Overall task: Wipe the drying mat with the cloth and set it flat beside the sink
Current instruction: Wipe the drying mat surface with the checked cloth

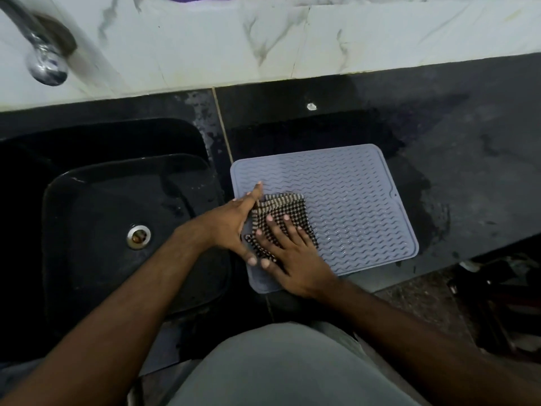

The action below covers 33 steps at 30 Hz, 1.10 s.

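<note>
Drying mat [345,183] lies flat on the black worktop [468,159], its left edge just beside the sink [87,206] and its near-left corner at the worktop's front edge. Open worktop to the right and far side of the mat, wet patches around it. Marble-look tiled wall [205,39] behind, tap [44,57] far left above the sink, drain [138,236] in the basin.

Mat is grey-blue, rounded corners, raised rim, wavy ridges, small notch on the right edge.

Checked black-and-cream cloth [281,212] sits folded on the mat's left part. Right hand [292,253] is flat on the cloth, fingers spread and straight, pressing it down. Left hand [234,224] lies with straight fingers against the cloth's left edge, fingertips on the mat; neither hand curls round anything.
</note>
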Each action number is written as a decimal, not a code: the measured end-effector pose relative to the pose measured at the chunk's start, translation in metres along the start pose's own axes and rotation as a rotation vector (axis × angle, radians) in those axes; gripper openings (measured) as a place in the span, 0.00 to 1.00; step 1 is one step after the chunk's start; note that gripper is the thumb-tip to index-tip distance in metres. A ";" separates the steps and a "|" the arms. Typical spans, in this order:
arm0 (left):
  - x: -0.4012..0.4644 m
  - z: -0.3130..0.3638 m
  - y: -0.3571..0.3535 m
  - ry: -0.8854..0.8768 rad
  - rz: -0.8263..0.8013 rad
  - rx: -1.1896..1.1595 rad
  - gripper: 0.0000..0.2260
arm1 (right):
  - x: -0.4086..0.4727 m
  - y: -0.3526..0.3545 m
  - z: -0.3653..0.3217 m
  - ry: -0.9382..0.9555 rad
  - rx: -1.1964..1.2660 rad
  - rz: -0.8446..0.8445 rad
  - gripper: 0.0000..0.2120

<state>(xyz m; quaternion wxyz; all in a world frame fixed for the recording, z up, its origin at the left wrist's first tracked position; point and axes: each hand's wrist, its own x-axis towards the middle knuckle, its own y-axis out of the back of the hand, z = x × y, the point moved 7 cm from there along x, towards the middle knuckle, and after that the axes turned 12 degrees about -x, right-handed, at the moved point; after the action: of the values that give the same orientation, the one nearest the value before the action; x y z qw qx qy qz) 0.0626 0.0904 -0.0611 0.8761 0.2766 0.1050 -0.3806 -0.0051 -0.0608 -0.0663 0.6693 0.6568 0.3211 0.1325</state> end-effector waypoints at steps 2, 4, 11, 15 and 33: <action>0.000 -0.001 0.010 0.000 0.003 -0.096 0.65 | -0.009 0.008 0.014 0.204 -0.094 -0.093 0.28; 0.000 0.001 0.019 -0.017 0.117 -0.083 0.53 | -0.013 0.019 0.025 0.344 -0.114 -0.186 0.27; 0.001 0.000 0.002 0.059 0.370 0.121 0.27 | 0.021 0.045 0.040 -0.241 0.046 0.226 0.27; 0.004 0.004 -0.005 0.111 0.429 0.236 0.28 | 0.029 0.009 0.046 -0.317 -0.028 0.126 0.32; 0.000 0.046 -0.082 0.245 0.722 0.118 0.32 | 0.016 -0.002 0.058 -0.103 0.060 0.134 0.30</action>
<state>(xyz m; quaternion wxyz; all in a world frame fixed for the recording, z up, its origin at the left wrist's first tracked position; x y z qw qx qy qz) 0.0021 0.0187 -0.0564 0.9173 0.3891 0.0830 -0.0173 0.0416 -0.0976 -0.0765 0.6546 0.7024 0.2456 0.1333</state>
